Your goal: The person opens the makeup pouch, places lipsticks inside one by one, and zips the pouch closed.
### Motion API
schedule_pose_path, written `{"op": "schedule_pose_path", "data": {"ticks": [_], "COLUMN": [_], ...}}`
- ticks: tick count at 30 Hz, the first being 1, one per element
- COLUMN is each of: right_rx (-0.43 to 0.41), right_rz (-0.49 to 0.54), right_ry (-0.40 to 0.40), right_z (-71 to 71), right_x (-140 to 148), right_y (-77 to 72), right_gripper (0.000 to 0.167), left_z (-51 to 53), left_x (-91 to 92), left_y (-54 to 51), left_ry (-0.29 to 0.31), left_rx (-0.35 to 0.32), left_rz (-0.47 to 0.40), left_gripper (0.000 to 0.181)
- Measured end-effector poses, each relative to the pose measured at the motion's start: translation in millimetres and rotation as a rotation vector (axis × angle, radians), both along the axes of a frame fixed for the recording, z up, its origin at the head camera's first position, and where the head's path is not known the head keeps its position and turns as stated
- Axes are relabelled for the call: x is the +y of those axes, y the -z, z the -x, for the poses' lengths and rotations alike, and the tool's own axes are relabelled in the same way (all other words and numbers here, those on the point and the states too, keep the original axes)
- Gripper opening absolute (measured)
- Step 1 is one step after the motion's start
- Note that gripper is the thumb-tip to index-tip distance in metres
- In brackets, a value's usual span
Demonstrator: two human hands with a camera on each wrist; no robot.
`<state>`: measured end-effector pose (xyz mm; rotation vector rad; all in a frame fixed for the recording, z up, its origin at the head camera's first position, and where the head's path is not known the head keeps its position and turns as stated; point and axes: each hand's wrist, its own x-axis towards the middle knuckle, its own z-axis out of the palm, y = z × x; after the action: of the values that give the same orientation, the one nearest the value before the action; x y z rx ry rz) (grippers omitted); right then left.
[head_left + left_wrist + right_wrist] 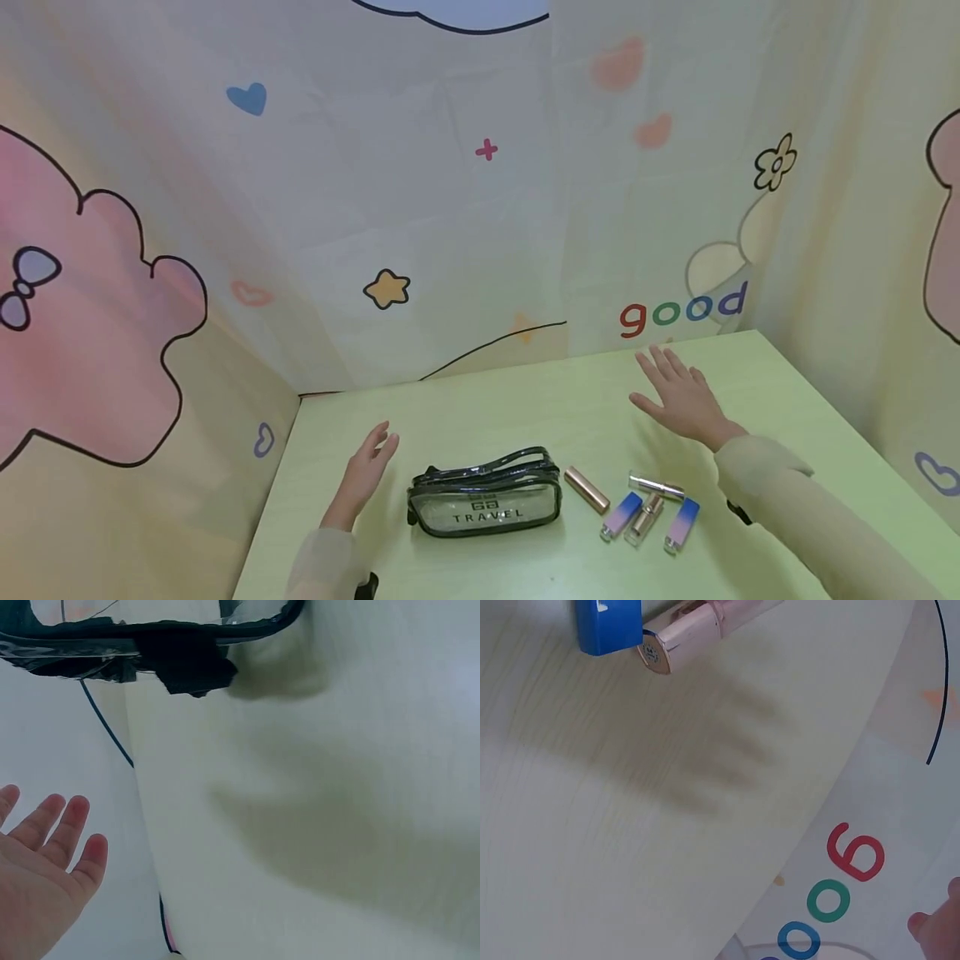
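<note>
A clear cosmetic pouch (487, 507) with black trim and the word TRAVEL stands on the table. Left of it, my left hand (362, 479) is raised with its fingers extended, touching nothing. The left wrist view shows that palm (37, 892) below the pouch's dark edge (187, 660). My right hand (682, 402) hovers, fingers spread, beyond several cosmetic tubes. Right of the pouch lie a rose-gold tube (587, 489), two blue-to-purple tubes, one nearer the pouch (621, 517) and one farther right (682, 525), a gold tube with a clear end (645, 518), and a shiny slim tube (657, 486).
The pale table (555, 575) meets a printed cloth backdrop (450, 208) along its back edge. More printed cloth hangs at the left (90, 333) and right. Shadows of the hands fall on the tabletop in both wrist views.
</note>
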<state>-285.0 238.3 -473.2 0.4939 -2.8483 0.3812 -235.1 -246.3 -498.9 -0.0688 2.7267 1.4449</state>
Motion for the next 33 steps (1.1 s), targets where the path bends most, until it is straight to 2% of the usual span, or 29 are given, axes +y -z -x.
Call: {"op": "schedule_pose_path", "data": {"ticks": [7, 12, 18, 25, 33], "right_rx": [-0.004, -0.009, 0.016, 0.014, 0.022], "right_rz": [-0.024, -0.014, 0.029, 0.061, 0.089], "right_ry": [-0.075, -0.113, -0.165, -0.221, -0.277], "right_z": [-13.2, -22.1, -29.7, -37.8, -48.1], "right_x": [-12, -20, -30, -44, -57], "right_y": [8.7, 10.6, 13.3, 18.5, 17.2], "right_gripper": [0.071, 0.070, 0.066, 0.064, 0.063], "left_z": [-17.6, -25.2, -32.2, -37.1, -40.1], "left_x": [-7.9, -9.7, -4.7, 1.4, 6.4], "left_y": [17.2, 29.1, 40.3, 45.3, 44.9], "left_ry": [0.002, -0.002, 0.019, 0.025, 0.065], "left_rx": [-0.027, -0.034, -0.006, -0.004, -0.085], "left_rz": [-0.052, -0.110, -0.185, -0.243, -0.255], "left_gripper": [0.061, 0.062, 0.058, 0.060, 0.076]}}
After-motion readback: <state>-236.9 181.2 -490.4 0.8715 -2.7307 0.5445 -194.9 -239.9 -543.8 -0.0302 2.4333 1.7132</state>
